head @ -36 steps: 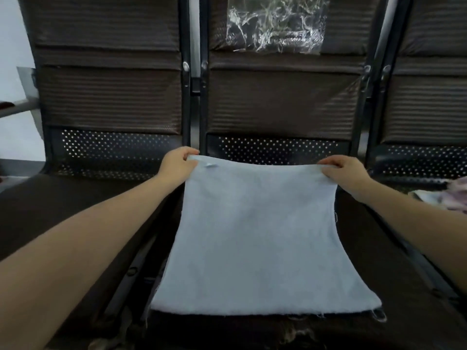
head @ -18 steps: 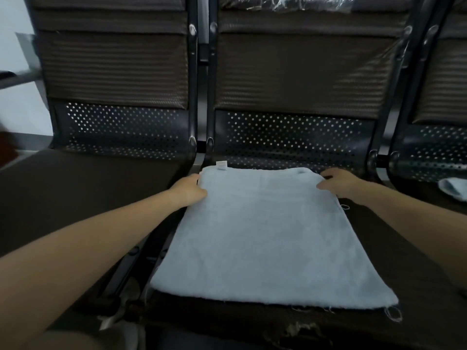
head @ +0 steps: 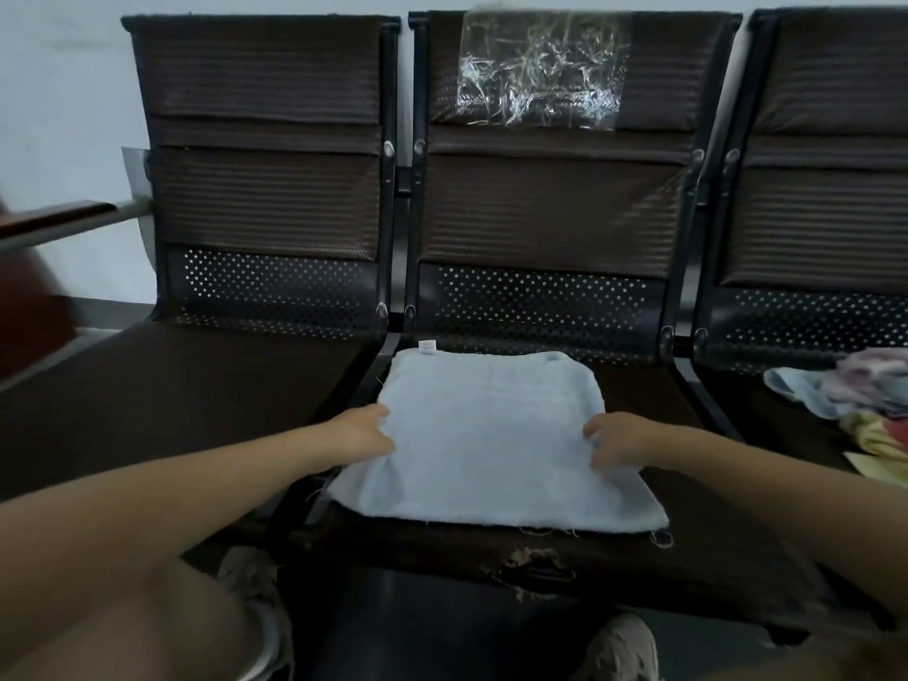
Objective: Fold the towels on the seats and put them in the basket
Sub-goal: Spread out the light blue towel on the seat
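Pale blue square terry towel lies flat on the dark brown middle seat, left hand and right hand each pinching a side edge.

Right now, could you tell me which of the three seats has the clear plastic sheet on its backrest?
The middle seat, where the light blue towel lies; the crinkled plastic sheet sits on its upper backrest. The neighbouring backrests are bare.

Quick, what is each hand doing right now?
Left hand: grips the left edge of the pale blue towel.
Right hand: grips the towel's right edge.
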Tool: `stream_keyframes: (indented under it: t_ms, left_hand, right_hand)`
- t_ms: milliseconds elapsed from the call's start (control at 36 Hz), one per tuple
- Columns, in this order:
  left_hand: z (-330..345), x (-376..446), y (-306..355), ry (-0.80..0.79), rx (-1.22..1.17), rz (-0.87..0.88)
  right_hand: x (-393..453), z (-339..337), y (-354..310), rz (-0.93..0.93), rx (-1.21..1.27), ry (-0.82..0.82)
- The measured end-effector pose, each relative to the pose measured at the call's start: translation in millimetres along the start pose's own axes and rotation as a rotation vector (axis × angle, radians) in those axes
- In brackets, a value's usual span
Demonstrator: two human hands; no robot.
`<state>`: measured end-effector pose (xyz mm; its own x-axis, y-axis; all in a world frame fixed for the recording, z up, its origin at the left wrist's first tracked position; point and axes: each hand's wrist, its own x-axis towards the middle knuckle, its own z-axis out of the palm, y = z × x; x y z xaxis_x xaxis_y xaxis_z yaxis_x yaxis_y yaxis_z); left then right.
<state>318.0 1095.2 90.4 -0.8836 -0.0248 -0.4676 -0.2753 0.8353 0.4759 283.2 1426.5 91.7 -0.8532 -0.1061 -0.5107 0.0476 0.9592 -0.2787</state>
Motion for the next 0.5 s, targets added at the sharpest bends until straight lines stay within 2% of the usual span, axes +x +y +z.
stream_keyframes:
  t_ms: [139,222,389,500]
  left_hand:
    - [4.8,-16.7,-3.1,-0.070,0.051,-0.006]
    - [7.2,-22.4,-8.6,-0.094,0.047,-0.030]
    - [15.2,-22.8,-15.7,0.069,-0.022,0.026]
    - [27.0,-28.7,-26.6,0.127,-0.030,0.098]
  right_hand:
    - [-22.6,-3.0,4.8,-0.048,-0.002,-0.056]
    - [-22.9,-6.1,8.9,-0.073,0.034,-0.035]
    - [-6.7,-1.9,12.8,-0.042,0.265,0.063]
    - [-7.8,12.3,15.3,-0.047,0.183,0.077]
